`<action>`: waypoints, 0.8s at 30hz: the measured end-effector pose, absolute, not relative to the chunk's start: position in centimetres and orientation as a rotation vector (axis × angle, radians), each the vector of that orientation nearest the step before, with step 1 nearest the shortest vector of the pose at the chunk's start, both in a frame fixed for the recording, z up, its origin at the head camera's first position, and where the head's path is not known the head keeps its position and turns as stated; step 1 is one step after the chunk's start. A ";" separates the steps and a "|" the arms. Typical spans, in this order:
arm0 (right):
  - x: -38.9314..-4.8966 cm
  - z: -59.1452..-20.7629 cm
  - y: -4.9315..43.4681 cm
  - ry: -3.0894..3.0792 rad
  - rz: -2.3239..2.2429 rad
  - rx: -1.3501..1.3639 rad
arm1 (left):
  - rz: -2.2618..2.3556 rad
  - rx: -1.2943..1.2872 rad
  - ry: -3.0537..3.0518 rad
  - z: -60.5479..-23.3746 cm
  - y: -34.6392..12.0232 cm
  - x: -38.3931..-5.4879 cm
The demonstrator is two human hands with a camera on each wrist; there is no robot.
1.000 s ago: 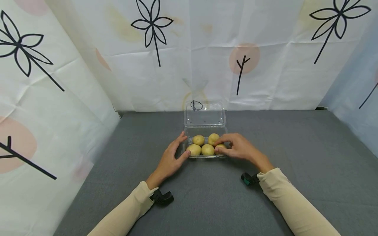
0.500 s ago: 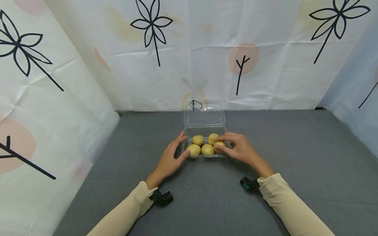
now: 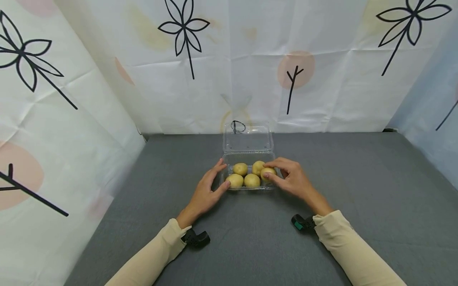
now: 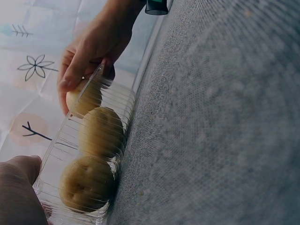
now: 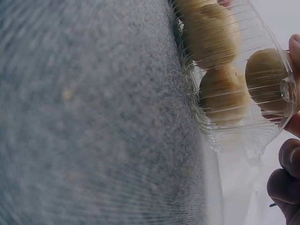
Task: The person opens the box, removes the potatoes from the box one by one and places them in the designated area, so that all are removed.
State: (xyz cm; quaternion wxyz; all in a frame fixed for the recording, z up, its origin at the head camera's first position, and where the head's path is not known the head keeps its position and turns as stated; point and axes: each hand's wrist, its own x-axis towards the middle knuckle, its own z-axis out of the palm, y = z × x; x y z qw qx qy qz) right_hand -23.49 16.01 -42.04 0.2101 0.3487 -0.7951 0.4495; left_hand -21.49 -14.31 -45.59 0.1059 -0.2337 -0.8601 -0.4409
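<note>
A clear plastic clamshell box (image 3: 266, 187) stands on the table with its lid (image 3: 247, 141) raised at the back. My left hand (image 3: 205, 194) holds its left side, thumb at the front corner and fingers along the side. With thumb and fingers my right hand (image 3: 295, 178) pinches a potato (image 3: 268, 173) at the box's right end. That potato (image 5: 267, 77) sits higher than the others in the right wrist view. Inside the box lie a front-left potato (image 3: 234, 181), a front-middle potato (image 3: 252, 180), a back-left potato (image 3: 240, 169) and a back-right potato (image 3: 258, 167).
Grey cloth covers the table (image 3: 243, 238). A white printed curtain (image 3: 257, 91) hangs behind it, with more curtain on both sides. Black devices are worn at the left wrist (image 3: 196, 239) and the right wrist (image 3: 302, 223).
My right hand has lifted the potato a little from the front right of the box, so more of it shows. The left hand has stayed in place.
</note>
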 end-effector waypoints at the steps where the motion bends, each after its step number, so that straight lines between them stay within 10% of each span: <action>1: -23.5 -42.0 16.0 -2.201 1.257 0.968 | -1.298 -0.687 -2.538 -45.6 -14.3 -21.5; 24: -22.3 -40.8 14.8 -2.242 1.163 1.047 | -1.308 -0.698 -2.542 -45.6 -14.3 -21.5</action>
